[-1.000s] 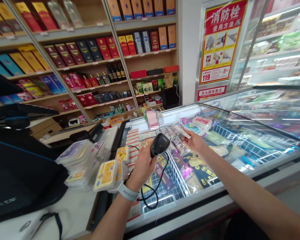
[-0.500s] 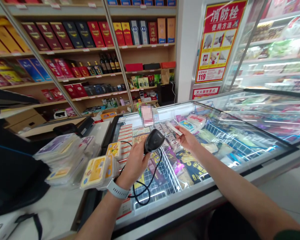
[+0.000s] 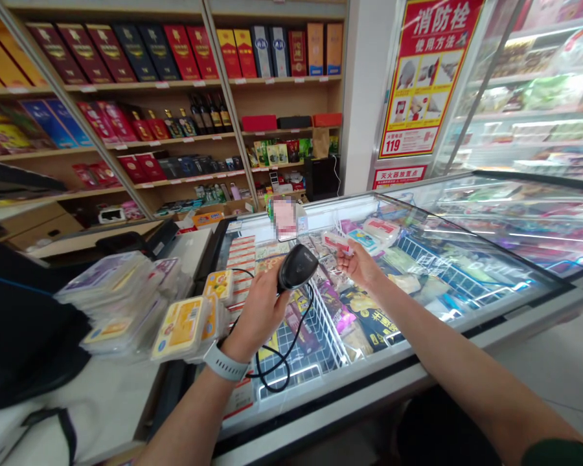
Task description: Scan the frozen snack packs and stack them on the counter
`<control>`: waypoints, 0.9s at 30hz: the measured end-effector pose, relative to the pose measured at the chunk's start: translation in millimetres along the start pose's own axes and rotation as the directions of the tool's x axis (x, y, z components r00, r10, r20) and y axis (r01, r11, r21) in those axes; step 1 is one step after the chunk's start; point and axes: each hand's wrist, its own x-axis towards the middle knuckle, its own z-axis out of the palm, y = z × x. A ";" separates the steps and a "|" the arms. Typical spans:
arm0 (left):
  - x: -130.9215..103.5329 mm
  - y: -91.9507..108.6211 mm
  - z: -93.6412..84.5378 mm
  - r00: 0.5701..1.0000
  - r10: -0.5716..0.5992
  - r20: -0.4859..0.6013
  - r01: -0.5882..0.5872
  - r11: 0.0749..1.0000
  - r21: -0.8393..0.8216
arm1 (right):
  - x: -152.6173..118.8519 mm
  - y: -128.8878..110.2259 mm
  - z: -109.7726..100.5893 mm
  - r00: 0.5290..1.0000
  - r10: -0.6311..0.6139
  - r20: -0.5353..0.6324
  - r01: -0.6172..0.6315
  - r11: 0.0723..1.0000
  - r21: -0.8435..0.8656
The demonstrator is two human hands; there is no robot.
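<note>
My left hand [image 3: 258, 304], with a pale watch strap [image 3: 227, 362] on its wrist, is wrapped round a black barcode scanner [image 3: 298, 265]. The scanner's head points away over the glass top of a freezer [image 3: 291, 414], and its black cord [image 3: 298, 336] loops down below it. To the right, my right hand [image 3: 362, 264] pinches a small flat red-and-white packet [image 3: 336, 242] by its near end. The packet is held up above the freezer, a little beyond the scanner and apart from it. Its print is too small to read.
Clear tubs with purple and yellow labels [image 3: 181, 329] stand stacked on the counter [image 3: 102, 414] at left. White wire baskets [image 3: 328, 330] with bagged frozen goods lie inside the freezer. Shelves of boxes and bottles [image 3: 211, 120] line the back wall. A red poster [image 3: 425, 81] hangs at right.
The packet has turned, so its broad red-and-white face now shows rather than its thin edge. The left hand and scanner have shifted only slightly in view.
</note>
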 end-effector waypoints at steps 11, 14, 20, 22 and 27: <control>2.2 3.1 -3.4 1.000 -0.027 -0.007 0.026 1.000 -0.007 | -11.2 -6.4 15.9 0.999 0.037 0.030 -0.036 0.999 -0.020; 2.8 2.7 -3.4 1.000 -0.018 -0.010 0.017 1.000 -0.011 | -10.7 -6.2 15.6 0.998 0.051 0.034 -0.052 0.998 0.035; 2.7 3.9 -5.1 1.000 -0.026 -0.009 0.026 0.999 -0.031 | -7.7 -7.6 10.6 0.995 0.082 0.065 -0.095 0.968 0.234; 2.5 4.5 -6.0 1.000 -0.017 -0.018 0.016 0.999 -0.031 | -7.3 -8.0 9.7 0.994 0.091 0.063 -0.105 0.955 0.279; 2.0 5.5 -6.9 1.000 -0.009 -0.024 0.008 0.999 -0.045 | -7.5 -5.6 9.3 0.988 0.139 0.068 -0.153 0.943 0.296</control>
